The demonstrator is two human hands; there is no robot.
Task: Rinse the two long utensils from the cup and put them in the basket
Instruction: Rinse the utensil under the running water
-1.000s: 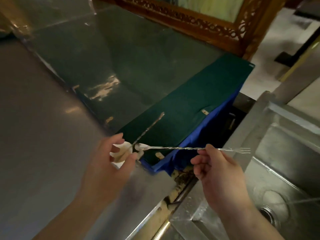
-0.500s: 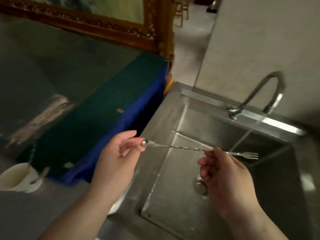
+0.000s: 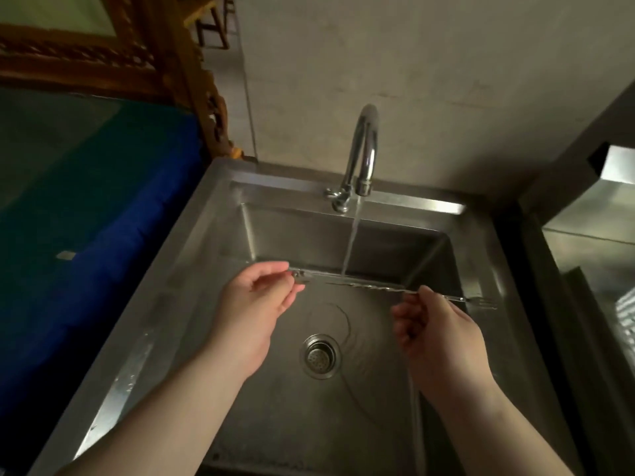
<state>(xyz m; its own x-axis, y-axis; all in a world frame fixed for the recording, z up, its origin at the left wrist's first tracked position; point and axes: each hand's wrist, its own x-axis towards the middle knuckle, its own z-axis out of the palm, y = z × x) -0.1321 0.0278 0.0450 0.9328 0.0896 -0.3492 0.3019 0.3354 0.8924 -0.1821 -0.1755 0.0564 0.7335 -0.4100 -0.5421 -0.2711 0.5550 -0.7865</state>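
Basically both hands pinched one long utensil [image 3: 371,286] over the sink [image 3: 192,242] — left hand [image 3: 254,310] hid the spoon end, right hand [image 3: 436,334] near the blurred fork tip; water stream [image 3: 352,242] hit mid-shaft.

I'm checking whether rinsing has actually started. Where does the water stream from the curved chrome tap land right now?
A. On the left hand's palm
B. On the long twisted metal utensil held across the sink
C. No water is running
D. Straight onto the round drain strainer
B: the stream from the curved chrome tap meets the long twisted metal utensil, held level between the left hand and right hand over the steel sink.
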